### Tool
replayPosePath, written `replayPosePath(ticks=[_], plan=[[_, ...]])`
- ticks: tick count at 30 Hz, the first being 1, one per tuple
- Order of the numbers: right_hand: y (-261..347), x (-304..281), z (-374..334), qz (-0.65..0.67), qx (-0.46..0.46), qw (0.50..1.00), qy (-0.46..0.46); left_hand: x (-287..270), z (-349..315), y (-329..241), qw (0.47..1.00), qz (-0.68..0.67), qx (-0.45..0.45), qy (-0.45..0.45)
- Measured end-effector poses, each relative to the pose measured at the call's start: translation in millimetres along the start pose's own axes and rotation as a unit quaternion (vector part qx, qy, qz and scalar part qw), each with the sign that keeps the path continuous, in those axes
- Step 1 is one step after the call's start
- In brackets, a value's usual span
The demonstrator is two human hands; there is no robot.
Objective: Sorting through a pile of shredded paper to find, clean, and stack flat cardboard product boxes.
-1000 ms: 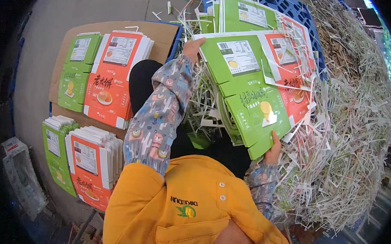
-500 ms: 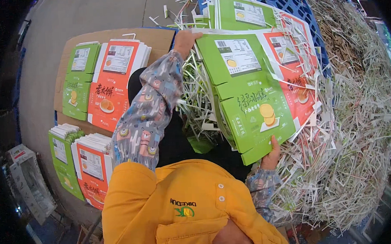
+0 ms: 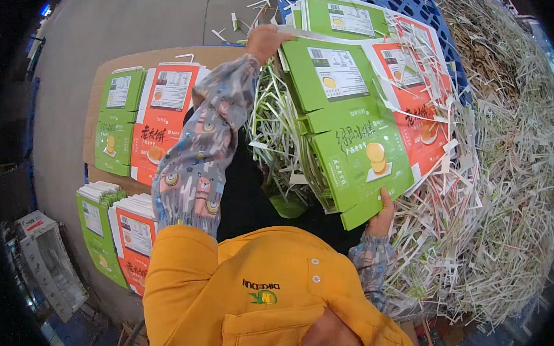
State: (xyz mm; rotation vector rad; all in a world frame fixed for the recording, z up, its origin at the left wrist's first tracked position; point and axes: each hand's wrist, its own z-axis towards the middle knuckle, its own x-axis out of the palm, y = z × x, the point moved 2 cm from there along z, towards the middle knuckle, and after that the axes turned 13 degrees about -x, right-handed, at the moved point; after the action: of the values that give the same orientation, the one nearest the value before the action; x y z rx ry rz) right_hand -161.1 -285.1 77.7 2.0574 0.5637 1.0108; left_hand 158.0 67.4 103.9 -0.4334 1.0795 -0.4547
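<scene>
In front of me, a stack of green printed carton sheets (image 3: 355, 126) slants between my two hands. My left hand (image 3: 267, 42) grips its far left corner, fingers curled at the edge. At the near edge, my right hand (image 3: 381, 218) has its thumb on top and its other fingers hidden underneath. Along the stack's left side, the layered edges show. Orange-red carton sheets (image 3: 415, 117) lie along its right side, partly covered by paper strips. Beyond it sits another green carton stack (image 3: 344, 18).
Sorted green stacks (image 3: 115, 124) and orange-red stacks (image 3: 163, 116) lie on cardboard (image 3: 94, 88) at left. Shredded paper strips (image 3: 495, 207) heap up on the right. A blue plastic pallet (image 3: 399, 0) shows at the back, a clear-wrapped box (image 3: 49, 263) at lower left.
My left hand has moved slightly farther away, raising the far left corner of the green stack. My right hand keeps its hold at the near edge. The whole view has shifted a little.
</scene>
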Motion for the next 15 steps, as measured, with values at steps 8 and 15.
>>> replayPosePath(ticks=[8,15], plan=[[-8.0,-7.7,4.4,-0.032,-0.022,0.999,-0.011,1.0,7.9,0.9,0.981,-0.013,-0.140,0.130],[-10.7,2.0,6.6,0.064,0.048,0.997,-0.010,17.3,39.5,34.3,0.943,-0.273,-0.066,0.176]])
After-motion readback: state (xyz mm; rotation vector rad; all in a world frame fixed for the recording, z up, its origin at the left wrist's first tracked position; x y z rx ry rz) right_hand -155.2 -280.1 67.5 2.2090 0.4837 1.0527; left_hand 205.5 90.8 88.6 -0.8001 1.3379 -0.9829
